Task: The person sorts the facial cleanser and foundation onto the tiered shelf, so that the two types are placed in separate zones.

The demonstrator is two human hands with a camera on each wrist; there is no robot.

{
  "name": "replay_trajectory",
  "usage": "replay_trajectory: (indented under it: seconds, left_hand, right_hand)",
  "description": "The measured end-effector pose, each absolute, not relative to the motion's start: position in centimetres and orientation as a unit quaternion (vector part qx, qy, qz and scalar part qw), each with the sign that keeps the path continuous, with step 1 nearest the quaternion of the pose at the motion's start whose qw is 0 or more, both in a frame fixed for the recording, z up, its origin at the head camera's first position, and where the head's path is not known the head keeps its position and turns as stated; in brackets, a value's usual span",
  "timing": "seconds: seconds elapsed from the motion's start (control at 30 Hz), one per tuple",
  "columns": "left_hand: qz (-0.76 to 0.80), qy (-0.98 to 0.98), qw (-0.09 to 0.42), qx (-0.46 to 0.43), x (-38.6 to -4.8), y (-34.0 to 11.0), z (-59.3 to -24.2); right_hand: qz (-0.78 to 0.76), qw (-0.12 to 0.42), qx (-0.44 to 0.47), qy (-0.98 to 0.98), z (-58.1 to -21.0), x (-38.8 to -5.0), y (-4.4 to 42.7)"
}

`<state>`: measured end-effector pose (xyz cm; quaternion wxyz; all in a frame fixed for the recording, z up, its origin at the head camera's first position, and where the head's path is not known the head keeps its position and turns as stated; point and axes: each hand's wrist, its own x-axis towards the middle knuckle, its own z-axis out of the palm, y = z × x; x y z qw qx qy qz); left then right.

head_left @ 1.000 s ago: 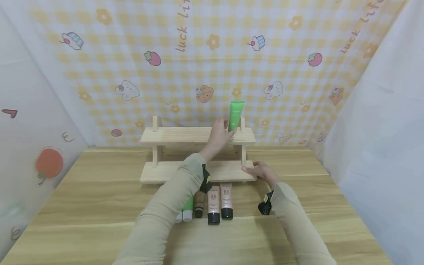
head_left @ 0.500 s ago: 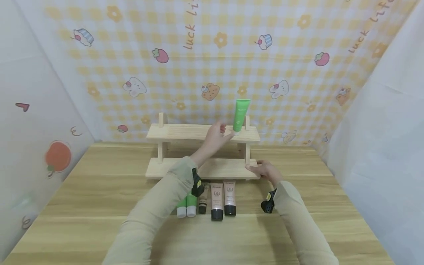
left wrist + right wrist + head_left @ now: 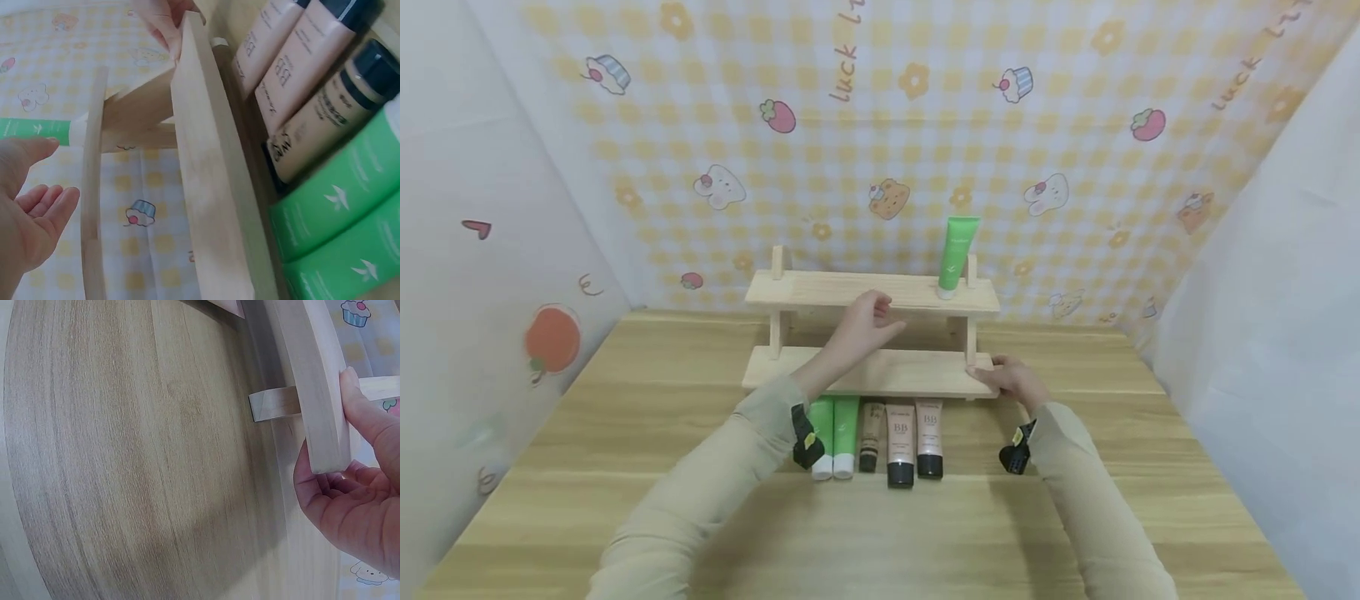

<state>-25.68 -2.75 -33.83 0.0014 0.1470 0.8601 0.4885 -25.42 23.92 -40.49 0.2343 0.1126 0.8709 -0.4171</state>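
Note:
A green squeeze tube (image 3: pixel 958 254) with a white cap stands cap-down at the right end of the upper board of a two-tier wooden shelf (image 3: pixel 880 372). My left hand (image 3: pixel 861 327) hovers in front of that upper board, apart from the tube, its fingers loosely bent around nothing. At the lower board's right end, my right hand (image 3: pixel 1011 379) grips the board, thumb on top and fingers beneath, as the right wrist view shows. In front of the shelf lie two more green tubes (image 3: pixel 846 437), a small brown tube (image 3: pixel 871 436) and two pink BB cream tubes (image 3: pixel 900 446).
The shelf and tubes are on a wood-grain table (image 3: pixel 880 533). A checked cloth (image 3: pixel 850 150) hangs close behind the shelf, and white cloth (image 3: pixel 1262 275) closes off both sides. Upright wooden ends (image 3: pixel 777 262) rise above the upper board.
My left hand has let go of the green tube and drawn back to the left and down, leaving it standing on the upper board. The right hand keeps its grip. The view has shifted slightly.

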Motion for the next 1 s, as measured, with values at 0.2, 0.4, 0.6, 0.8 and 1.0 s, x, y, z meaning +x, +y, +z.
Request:
replay_trajectory:
  seconds: [0.2,0.4,0.6,0.8,1.0]
  left_hand:
    - [0.487,0.864,0.003,0.127,-25.0,-4.1,-34.7]
    - [0.486,0.866,0.009,0.116,-24.3,-5.2,-35.5]
    - [0.481,0.870,0.019,0.109,-23.5,-6.7,-36.6]
    - [0.476,0.873,0.043,0.094,-22.4,-8.3,-37.8]
    - [0.461,0.883,0.055,0.072,-21.5,-9.7,-38.5]
  right_hand:
    - [-0.416,0.232,0.112,0.872,-40.5,-25.7,24.1]
    - [-0.440,0.240,0.107,0.859,-40.3,-25.5,23.9]
    - [-0.441,0.244,0.104,0.857,-40.2,-25.5,23.8]
    - [-0.435,0.250,0.103,0.859,-40.3,-25.5,23.8]
    - [-0.427,0.251,0.099,0.863,-40.3,-25.3,24.0]
